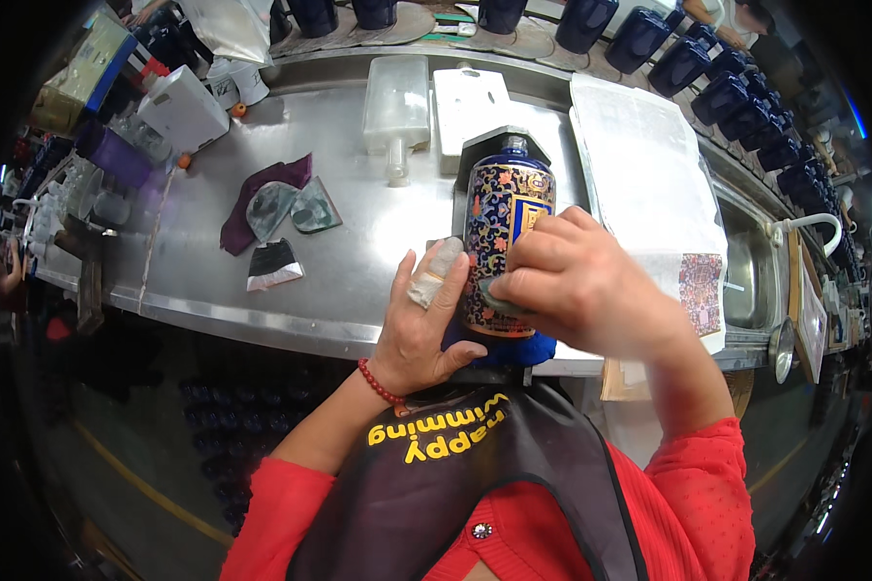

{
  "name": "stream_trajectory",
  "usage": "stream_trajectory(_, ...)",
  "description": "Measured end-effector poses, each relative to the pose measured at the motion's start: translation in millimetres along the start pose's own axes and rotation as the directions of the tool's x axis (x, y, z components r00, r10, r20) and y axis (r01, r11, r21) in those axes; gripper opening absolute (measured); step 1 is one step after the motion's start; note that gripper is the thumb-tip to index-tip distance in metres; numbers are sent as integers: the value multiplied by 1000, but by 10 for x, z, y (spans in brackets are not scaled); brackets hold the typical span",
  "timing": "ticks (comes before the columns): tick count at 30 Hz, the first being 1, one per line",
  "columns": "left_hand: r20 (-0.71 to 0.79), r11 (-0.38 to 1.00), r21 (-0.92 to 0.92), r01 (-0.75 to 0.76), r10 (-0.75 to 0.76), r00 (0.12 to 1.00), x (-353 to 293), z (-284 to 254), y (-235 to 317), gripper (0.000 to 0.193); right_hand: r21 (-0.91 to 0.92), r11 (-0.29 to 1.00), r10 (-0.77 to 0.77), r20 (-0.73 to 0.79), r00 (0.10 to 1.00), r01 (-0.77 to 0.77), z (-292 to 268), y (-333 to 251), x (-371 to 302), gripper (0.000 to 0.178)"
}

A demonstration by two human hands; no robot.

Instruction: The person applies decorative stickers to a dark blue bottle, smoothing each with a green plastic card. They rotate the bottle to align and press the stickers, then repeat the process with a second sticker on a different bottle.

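Note:
A dark blue bottle (489,228) with a colourful floral pattern and a gold-framed label lies on the bench, its neck pointing away from me. My left hand (417,315) rests against the bottle's left side with fingers stretched and thumb apart; pale wraps cover part of its fingers. Over the bottle's right side, my right hand (576,276) is closed, pinching a small grey-green flat pad (499,298) pressed on the patterned surface. Beneath the neck end sits a dark angular holder (473,153). Blue cloth (543,349) shows under the bottle's base.
Purple cloth (247,208) and cut film pieces lie left on the metal bench (329,271). Behind are a clear plastic container (395,97) and a white box (465,102). White sheets (639,165), a patterned sheet (700,290) and a sink (746,281) are right. Blue bottles (678,63) line the far side.

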State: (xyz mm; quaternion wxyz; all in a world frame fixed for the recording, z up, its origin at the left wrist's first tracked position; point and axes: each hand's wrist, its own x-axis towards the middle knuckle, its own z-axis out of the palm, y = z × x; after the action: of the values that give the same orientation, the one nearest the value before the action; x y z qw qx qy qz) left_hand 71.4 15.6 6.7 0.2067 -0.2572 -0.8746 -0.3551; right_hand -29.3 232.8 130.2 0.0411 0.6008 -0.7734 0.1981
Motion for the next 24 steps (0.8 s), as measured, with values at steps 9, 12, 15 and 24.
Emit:
stream_trajectory(9, -63, 973, 221, 64, -51, 997, 15, -47, -57, 100, 87, 992, -77, -125, 989, 88, 244, -259, -104, 32)
stream_trajectory(12, -62, 959, 282, -7, 25, 998, 54, -99, -28, 95, 367, 920, 233, -233, 944, -136, 380, -254, -403, 34)
stream_trajectory(15, -47, 954, 295, -52, 69, 996, 72, -108, 12, 90, -92, 942, 245, -466, 850, -322, 475, -258, -472, 35)
stream_trajectory(24, 121, 852, -397, 341, -319, 940, 66, 90, -17, 99, 374, 872, 471, -462, 752, -316, 610, -341, -821, 34)
